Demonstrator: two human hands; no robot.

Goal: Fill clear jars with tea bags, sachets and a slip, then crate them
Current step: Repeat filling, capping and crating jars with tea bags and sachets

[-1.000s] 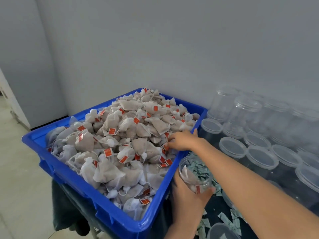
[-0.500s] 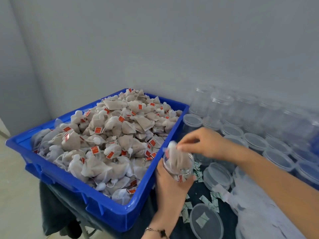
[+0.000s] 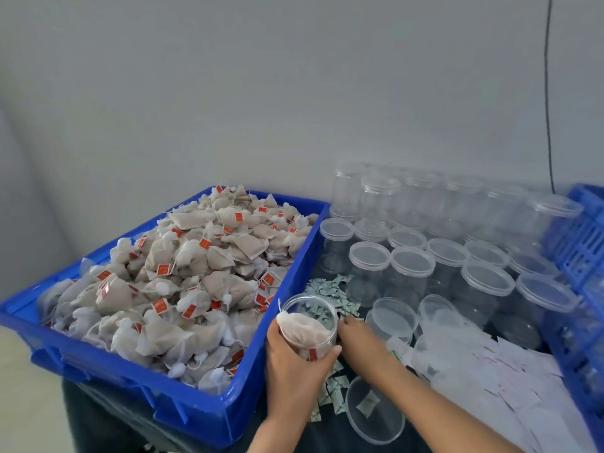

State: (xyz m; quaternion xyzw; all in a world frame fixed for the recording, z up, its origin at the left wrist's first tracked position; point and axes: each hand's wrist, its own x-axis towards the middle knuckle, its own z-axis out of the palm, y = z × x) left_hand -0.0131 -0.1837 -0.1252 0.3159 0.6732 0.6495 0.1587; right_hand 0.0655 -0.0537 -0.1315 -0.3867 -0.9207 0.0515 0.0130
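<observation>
Gripping jar (image 3: 309, 325) in left hand (image 3: 294, 371), right hand (image 3: 359, 338) among sachets (image 3: 330, 291)

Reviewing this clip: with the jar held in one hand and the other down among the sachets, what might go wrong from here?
1. A tea bag hangs over the rim of the jar; it may slip out if the left hand tilts the jar.
2. The right hand reaches into the loose sachets; it might pick up several at once.
3. The right forearm passes over a lid; it may knock it.
</observation>
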